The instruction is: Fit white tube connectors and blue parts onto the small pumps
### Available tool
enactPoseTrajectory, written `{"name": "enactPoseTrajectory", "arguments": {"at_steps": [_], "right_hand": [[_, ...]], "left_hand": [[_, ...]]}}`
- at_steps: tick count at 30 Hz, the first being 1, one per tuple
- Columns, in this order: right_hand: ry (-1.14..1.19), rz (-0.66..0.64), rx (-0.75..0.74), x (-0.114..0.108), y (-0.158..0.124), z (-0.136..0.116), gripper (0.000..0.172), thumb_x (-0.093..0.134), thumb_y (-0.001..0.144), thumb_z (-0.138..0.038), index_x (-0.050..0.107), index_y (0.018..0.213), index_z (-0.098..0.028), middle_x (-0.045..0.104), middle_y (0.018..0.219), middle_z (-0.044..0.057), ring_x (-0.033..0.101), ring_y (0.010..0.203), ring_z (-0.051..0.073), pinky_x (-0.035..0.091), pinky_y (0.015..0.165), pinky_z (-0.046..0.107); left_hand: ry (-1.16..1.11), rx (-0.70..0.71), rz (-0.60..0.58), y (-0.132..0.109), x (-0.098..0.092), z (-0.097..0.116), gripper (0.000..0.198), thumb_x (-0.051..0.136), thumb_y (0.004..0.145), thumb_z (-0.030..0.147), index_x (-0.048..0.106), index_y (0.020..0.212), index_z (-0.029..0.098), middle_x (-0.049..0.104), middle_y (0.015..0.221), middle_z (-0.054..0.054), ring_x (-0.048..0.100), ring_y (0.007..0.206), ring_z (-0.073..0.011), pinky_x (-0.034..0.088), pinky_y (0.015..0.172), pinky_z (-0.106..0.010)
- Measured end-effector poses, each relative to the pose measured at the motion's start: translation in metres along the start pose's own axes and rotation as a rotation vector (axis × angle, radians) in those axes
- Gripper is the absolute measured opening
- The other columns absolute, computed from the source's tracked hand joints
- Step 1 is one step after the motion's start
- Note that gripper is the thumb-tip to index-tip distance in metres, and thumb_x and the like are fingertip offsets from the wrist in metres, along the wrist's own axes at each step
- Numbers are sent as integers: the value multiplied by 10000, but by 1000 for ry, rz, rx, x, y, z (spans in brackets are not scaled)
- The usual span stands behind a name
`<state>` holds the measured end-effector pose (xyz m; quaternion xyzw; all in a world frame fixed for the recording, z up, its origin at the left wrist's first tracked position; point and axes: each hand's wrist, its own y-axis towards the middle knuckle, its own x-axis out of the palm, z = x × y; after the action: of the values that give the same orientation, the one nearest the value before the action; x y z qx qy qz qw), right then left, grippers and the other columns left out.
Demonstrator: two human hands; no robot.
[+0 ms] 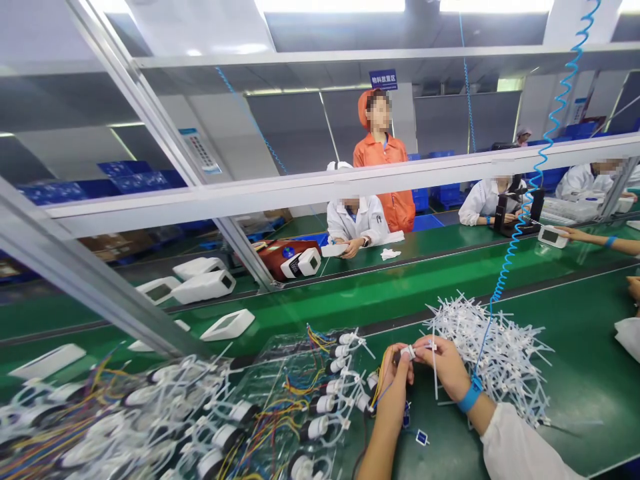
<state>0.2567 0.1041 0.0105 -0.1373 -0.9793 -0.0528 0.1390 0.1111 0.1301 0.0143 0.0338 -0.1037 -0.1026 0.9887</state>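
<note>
My left hand (397,377) is closed around a small wired motor (409,351), its whitish end showing between the fingertips. Coloured wires (384,373) run down from it beside my left hand. My right hand (447,367) is pinched at the same end of the motor, and a white cable tie (435,373) hangs from its fingers. A blue wrist strap (471,395) with a coiled cord circles my right wrist. Behind the right hand lies a heap of white cable ties (493,353). Several black-and-white motors (317,428) with wires and loops of clear tubing lie left of my hands.
A green conveyor belt (375,293) runs across, with white device housings (229,325) on it at left. A metal frame post (165,320) and a blue coiled cord (533,180) stand in the foreground. Co-workers sit opposite; another person's hand (575,233) reaches in from the right.
</note>
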Motion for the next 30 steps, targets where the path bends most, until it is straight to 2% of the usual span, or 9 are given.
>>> {"name": "enactPoseTrajectory", "arguments": {"at_steps": [4,9,13,18,21,26,30], "right_hand": [[26,-9,14,2,0,1,466,1037,683,-591,866,869,-199,826,910,78,780,865,266,650,881,398],[63,-12,25,4,1,3,484,1054,645,-584,861,849,-190,819,868,70,781,836,261,655,865,397],[124,-23,26,4,4,7,518,1053,640,-605,856,872,-185,823,890,68,787,871,261,657,909,406],[180,-36,21,4,9,15,551,1057,640,-615,834,900,-183,820,881,50,787,859,248,648,933,409],[200,-52,27,4,11,15,544,1074,623,-583,816,898,-191,814,869,39,786,842,244,655,921,411],[287,-103,78,-1,7,13,580,1062,651,-487,803,1087,-207,829,952,40,789,838,213,656,872,371],[353,-169,133,-8,5,13,593,993,715,-371,782,1235,-179,847,1022,85,792,821,204,628,774,322]], "left_hand": [[3,-1,14,-1,-1,-1,734,806,807,873,679,1058,195,585,665,41,536,556,-129,469,531,-239],[-41,-34,20,2,-1,-6,757,828,770,886,649,1039,201,564,637,61,505,530,-116,433,508,-228],[-69,-9,15,5,-3,-13,710,861,804,810,658,1103,199,611,697,48,556,569,-119,469,539,-228],[-97,24,90,10,-5,-25,771,921,741,785,668,1161,190,676,755,25,567,566,-113,464,531,-224],[-112,8,121,11,-5,-23,751,941,740,750,687,1167,187,691,772,16,588,591,-115,467,539,-215],[-273,-28,200,9,-5,-8,798,1004,641,729,691,1130,182,692,797,18,586,600,-99,489,558,-211],[-260,-9,238,10,-8,-7,782,983,688,738,687,1139,172,689,821,10,572,592,-87,451,536,-204]]}}
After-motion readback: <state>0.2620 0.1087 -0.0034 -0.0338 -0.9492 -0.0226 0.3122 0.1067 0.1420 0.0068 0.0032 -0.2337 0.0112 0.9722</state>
